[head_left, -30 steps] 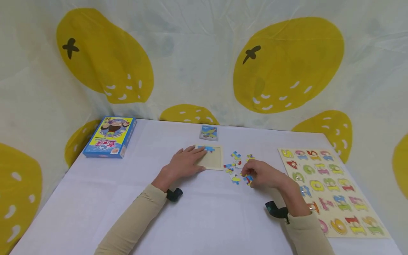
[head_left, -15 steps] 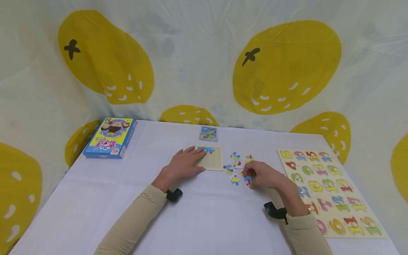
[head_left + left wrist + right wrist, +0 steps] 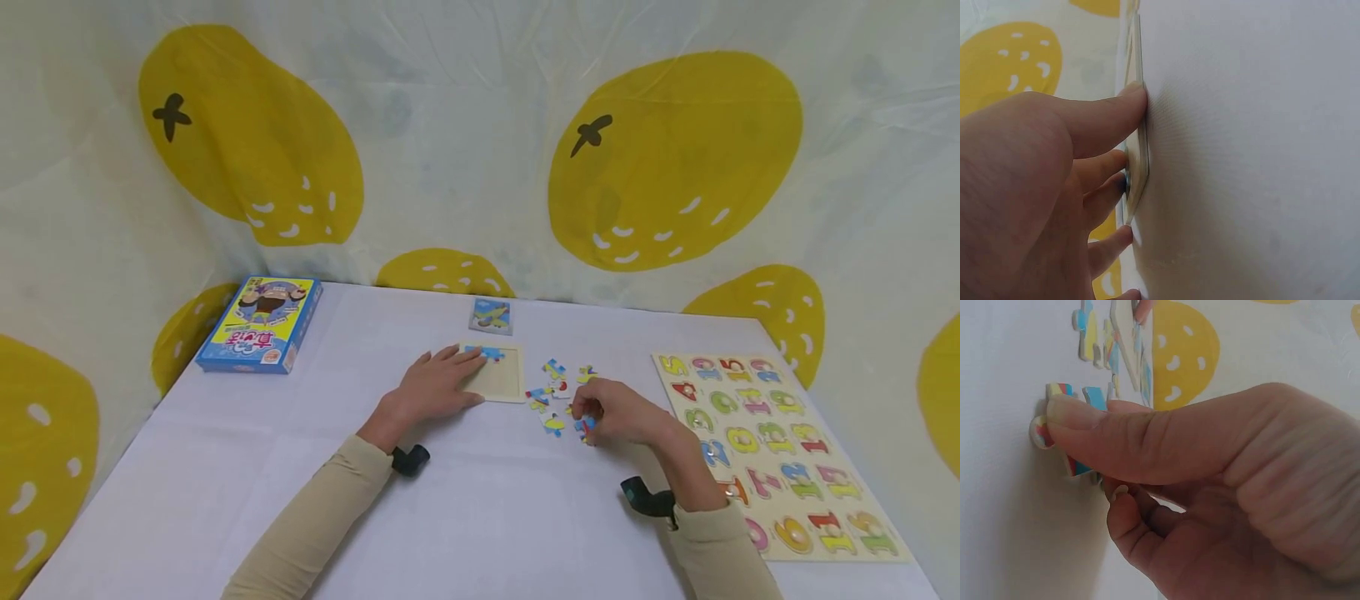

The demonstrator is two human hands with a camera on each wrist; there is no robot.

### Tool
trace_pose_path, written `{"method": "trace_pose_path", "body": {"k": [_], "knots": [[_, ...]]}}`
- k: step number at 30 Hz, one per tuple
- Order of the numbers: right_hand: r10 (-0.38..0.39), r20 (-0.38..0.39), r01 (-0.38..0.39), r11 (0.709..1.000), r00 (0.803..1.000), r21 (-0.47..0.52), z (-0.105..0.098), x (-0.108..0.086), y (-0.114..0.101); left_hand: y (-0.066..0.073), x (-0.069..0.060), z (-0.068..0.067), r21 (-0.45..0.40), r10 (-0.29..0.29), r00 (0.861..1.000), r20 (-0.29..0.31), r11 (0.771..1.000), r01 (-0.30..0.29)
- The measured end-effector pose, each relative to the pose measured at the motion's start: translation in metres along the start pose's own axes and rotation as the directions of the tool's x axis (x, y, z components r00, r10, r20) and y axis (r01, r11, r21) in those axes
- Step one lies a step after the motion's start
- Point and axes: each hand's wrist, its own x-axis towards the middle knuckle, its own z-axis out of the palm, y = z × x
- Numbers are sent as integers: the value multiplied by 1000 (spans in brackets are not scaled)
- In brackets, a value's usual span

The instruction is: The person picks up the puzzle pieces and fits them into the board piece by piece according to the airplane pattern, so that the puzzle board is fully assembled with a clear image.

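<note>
In the head view my left hand [image 3: 433, 387] lies with spread fingers over the left side of a shallow wooden tray [image 3: 507, 385]; blue puzzle pieces [image 3: 492, 353] sit along its far edge. The left wrist view shows the thumb of my left hand [image 3: 1029, 169] on the rim of the tray [image 3: 1142, 140]. My right hand [image 3: 626, 410] pinches a red, blue and yellow puzzle piece [image 3: 585, 426] at the right of several loose pieces [image 3: 553, 422]. Seen from the right wrist, the thumb of my right hand [image 3: 1210, 450] covers part of that piece [image 3: 1079, 467]; its fingertips behind are partly hidden.
A small airplane picture card [image 3: 491, 316] lies beyond the tray. At the far left is a blue and yellow box [image 3: 258, 325]. A large wooden number board [image 3: 783, 467] occupies the right side, partly under the right forearm. Patterned cloth [image 3: 457, 125] hangs behind the table.
The piece at my right fingertips has turned and shows a different part of its print. My left hand keeps its place on the tray, and the loose pieces have not visibly moved.
</note>
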Motion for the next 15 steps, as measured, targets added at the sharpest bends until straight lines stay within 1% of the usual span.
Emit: {"method": "trace_pose_path", "body": {"k": [3,6,10,13,15], "knots": [[-6,8,6,1000,1000,18,0,0,0,-1,1,1,3,-3,1000,2,1000,3],[-25,-7,25,999,1000,37,-1,2,1,-1,1,1,15,-4,1000,4,1000,4],[-56,-85,61,996,995,64,0,9,6,-2,2,1,22,-2,1000,5,1000,2],[-43,-154,58,994,987,93,3,16,6,-2,1,1,15,1,1000,5,1000,-1],[-15,-186,38,992,982,121,4,21,4,-2,0,0,9,5,1000,5,1000,-5]]}}
